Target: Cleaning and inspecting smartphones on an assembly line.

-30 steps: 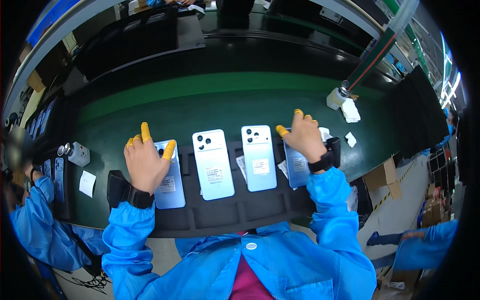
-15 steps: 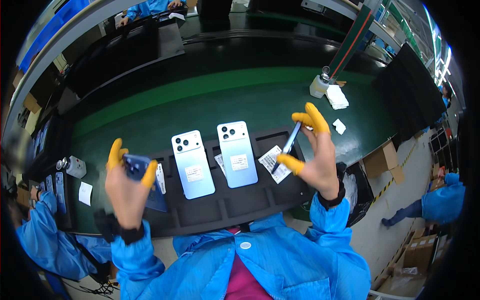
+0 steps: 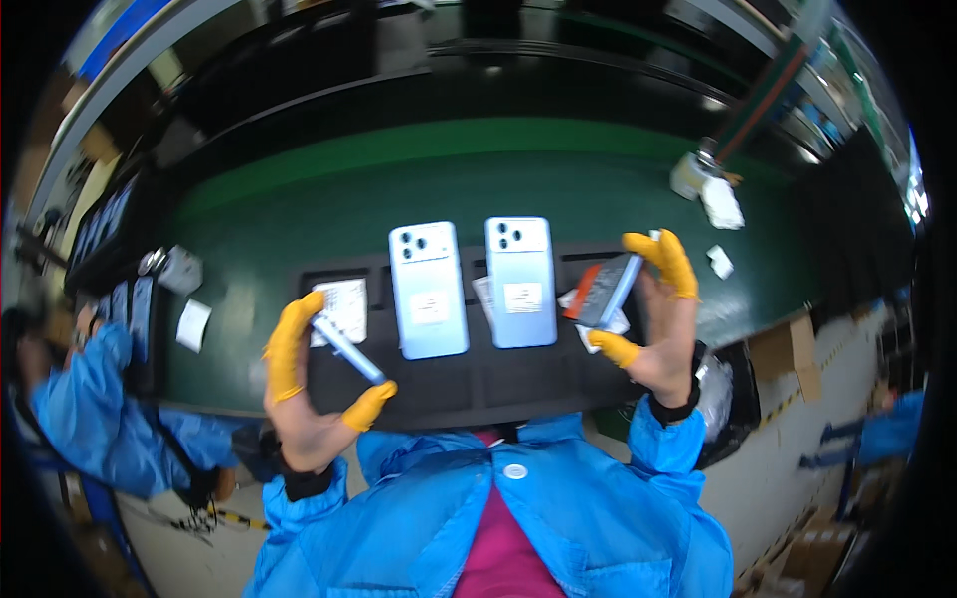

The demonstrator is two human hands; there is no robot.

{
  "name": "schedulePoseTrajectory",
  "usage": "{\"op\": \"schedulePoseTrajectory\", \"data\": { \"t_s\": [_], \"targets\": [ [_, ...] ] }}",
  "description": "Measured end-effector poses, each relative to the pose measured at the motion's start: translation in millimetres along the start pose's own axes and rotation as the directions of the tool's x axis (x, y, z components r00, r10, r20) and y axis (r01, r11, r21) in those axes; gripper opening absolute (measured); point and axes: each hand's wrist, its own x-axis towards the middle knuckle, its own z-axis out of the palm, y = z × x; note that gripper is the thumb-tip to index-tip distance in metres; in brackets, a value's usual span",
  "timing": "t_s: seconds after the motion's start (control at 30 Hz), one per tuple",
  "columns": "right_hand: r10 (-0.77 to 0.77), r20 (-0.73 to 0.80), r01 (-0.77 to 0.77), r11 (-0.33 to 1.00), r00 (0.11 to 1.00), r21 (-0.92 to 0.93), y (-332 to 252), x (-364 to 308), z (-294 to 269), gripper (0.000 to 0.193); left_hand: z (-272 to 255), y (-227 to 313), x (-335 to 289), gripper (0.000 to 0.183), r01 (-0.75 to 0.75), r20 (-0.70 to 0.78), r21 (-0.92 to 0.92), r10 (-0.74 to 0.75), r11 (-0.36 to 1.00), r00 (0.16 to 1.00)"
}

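Observation:
My left hand [image 3: 304,424], in yellow finger cots, grips a slim phone [image 3: 349,351] turned edge-on between thumb and fingers. Between the yellow-covered fingertips of my right hand [image 3: 670,334] is another phone [image 3: 613,289], tilted, its face showing orange and dark areas. Two light blue phones, a left one [image 3: 429,279] and a right one [image 3: 522,274], lie back up on a black compartment tray [image 3: 469,389], each with a white sticker. A printed white label sheet [image 3: 346,299] lies in the tray beside my left hand. Another label is partly hidden under the right-hand phone.
Bottles stand at the right [image 3: 688,177] and left [image 3: 181,270] of the green table. White wipes [image 3: 722,204] and paper scraps lie near them. At the far left, a co-worker's blue sleeve [image 3: 85,389] reaches beside a tray of phones. A cardboard box [image 3: 783,354] sits off the right edge.
The left-hand phone has turned from showing its broad side to edge-on. The right-hand phone has turned from edge-on to showing its face. The whole view has shifted, and both hands stay closed.

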Motion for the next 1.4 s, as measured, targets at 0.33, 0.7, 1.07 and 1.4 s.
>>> {"op": "schedulePoseTrajectory", "data": {
  "t_s": [0.33,0.7,1.07,1.4],
  "targets": [
    [0.000,-0.071,-0.017,0.972,0.998,-0.235,33,2,6,0.090,-2,10,16,0.085,-0.087,0.081,0.343,0.063,0.935,0.995],
    [0.805,-0.118,-0.027,0.164,0.582,0.986,57,11,-59,0.051,-56,-65,23,0.044,0.017,-0.062,-0.995,-0.712,0.103,0.699],
    [0.804,0.047,0.032,-0.082,0.593,0.996,62,7,-61,0.053,-45,-58,40,0.051,0.027,0.296,-0.900,-0.562,-0.436,0.772],
    [0.318,-0.425,-0.409,0.902,0.847,-0.140,19,16,-26,0.067,-19,-53,44,0.061,0.083,0.301,-0.938,-0.671,-0.337,0.678]
  ]
}}
